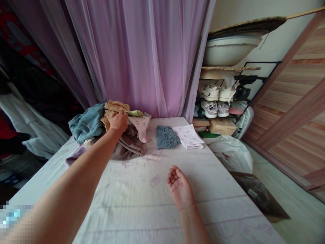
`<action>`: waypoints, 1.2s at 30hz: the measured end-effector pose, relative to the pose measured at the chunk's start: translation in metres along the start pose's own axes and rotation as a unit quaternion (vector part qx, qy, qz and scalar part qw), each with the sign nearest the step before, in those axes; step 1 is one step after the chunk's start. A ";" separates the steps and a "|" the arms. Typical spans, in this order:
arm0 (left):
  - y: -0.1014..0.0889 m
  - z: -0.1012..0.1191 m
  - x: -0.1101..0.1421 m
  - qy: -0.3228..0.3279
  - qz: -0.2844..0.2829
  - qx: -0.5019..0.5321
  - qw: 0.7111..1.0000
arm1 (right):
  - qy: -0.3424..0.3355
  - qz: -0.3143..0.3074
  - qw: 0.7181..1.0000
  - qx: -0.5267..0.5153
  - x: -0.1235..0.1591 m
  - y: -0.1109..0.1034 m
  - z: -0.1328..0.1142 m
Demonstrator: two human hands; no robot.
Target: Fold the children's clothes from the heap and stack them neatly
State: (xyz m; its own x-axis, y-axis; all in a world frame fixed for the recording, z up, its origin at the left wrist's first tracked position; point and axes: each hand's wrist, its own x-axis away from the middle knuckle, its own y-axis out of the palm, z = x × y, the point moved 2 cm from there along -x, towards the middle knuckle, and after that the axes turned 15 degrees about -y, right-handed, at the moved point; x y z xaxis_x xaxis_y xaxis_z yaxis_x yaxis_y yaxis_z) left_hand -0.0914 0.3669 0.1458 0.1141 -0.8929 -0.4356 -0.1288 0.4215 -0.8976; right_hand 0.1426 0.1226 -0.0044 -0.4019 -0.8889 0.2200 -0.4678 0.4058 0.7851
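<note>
Denim-and-tan pile [129,142] under L hand [118,122], R hand [179,188] apart, open on sheet [127,210], 2 folded items [166,136] nearby.

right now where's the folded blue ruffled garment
In the head view, the folded blue ruffled garment lies at the far end of the sheet-covered bed, just left of a folded white printed cloth and right of the clothes pile.

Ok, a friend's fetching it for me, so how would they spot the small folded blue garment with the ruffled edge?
Start at the lilac sheer curtain behind the bed. Along the bed's far edge, just right of the heaped clothes, lies a small folded blue garment. It is darker than the pale printed one just to its right.
</note>
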 end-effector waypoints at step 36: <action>-0.028 -0.073 0.040 -0.074 0.058 0.058 0.994 | -0.003 -0.008 1.000 0.029 -0.001 -0.002 0.002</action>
State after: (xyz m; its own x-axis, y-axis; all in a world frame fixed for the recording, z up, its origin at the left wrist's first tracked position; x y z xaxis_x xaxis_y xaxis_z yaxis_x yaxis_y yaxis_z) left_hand -0.1554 0.3077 0.1583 0.2505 -0.8076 -0.5339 -0.0355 0.5434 -0.8387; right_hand 0.1417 0.1231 -0.0072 -0.3980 -0.8944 0.2042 -0.5188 0.4030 0.7539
